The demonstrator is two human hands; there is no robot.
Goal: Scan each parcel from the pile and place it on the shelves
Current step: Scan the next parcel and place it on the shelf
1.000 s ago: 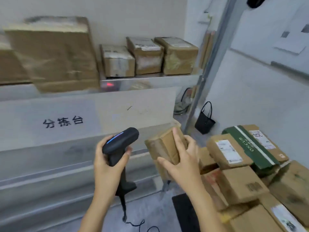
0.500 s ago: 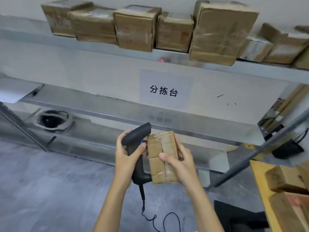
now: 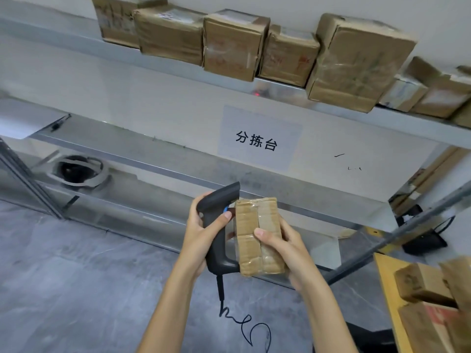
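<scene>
- The left hand (image 3: 204, 238) is wrapped around the grip of a black handheld barcode scanner (image 3: 219, 225), thumb lying up the handle near a small blue trigger; the scanner's head points up and away, and its base touches the parcel's lower left edge.
- A coiled black cable (image 3: 244, 324) hangs from the scanner's base over the grey floor (image 3: 76, 289).
- The right hand (image 3: 285, 248) clasps a small taped cardboard parcel (image 3: 257, 235) from its right side, thumb pressed across the front face, fingers curled behind it; the parcel stands upright in the air, just beside the scanner, in front of the lower shelf.
- At the lower right edge, part of the parcel pile (image 3: 428, 301) shows as brown boxes.
- Behind the hands runs a metal lower shelf (image 3: 142, 159), with a round grey object (image 3: 79, 171) beneath it on the left.
- A white sign (image 3: 257, 140) with black Chinese characters is fixed to the wall.
- Farthest, the upper shelf (image 3: 280, 90) carries a row of brown shelved parcels (image 3: 234, 44) side by side, the largest (image 3: 356, 62) overhanging its front edge.
</scene>
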